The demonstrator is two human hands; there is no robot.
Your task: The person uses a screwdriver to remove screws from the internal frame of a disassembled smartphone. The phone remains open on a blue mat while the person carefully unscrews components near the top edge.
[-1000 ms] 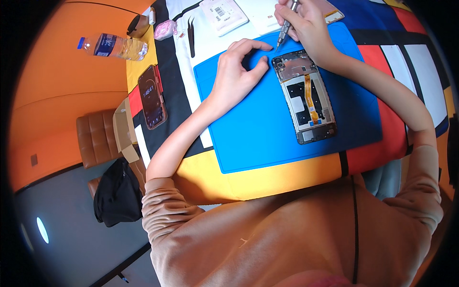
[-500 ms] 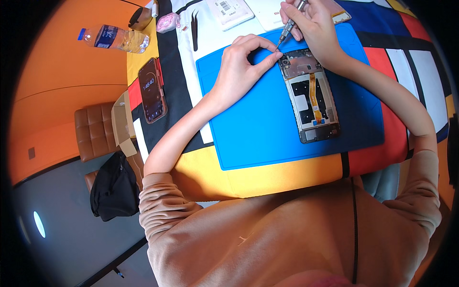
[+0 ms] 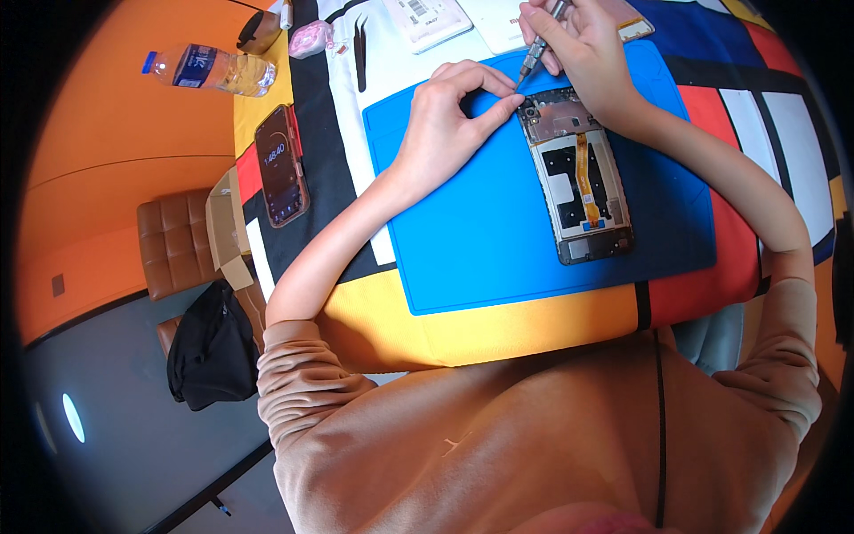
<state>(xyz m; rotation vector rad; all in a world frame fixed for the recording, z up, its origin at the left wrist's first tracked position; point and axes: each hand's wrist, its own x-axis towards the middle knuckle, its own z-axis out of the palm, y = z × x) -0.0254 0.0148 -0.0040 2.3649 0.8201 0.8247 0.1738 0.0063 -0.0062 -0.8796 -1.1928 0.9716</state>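
An opened smartphone, its inside parts and a yellow ribbon cable showing, lies on a blue work mat. My right hand is closed round a slim metal screwdriver, which slants down to the left. Its tip is just beyond the phone's far left corner. My left hand pinches with thumb and forefinger right at that tip, beside the corner. Whatever sits between those fingertips is too small to make out.
Left of the mat lie black tweezers, a second phone with a lit screen, and a water bottle on its side. A pink-and-white object and a white box are at the far side.
Almost nothing differs. Both hands, the screwdriver and the opened phone hold their places; the whole view has shifted very slightly.
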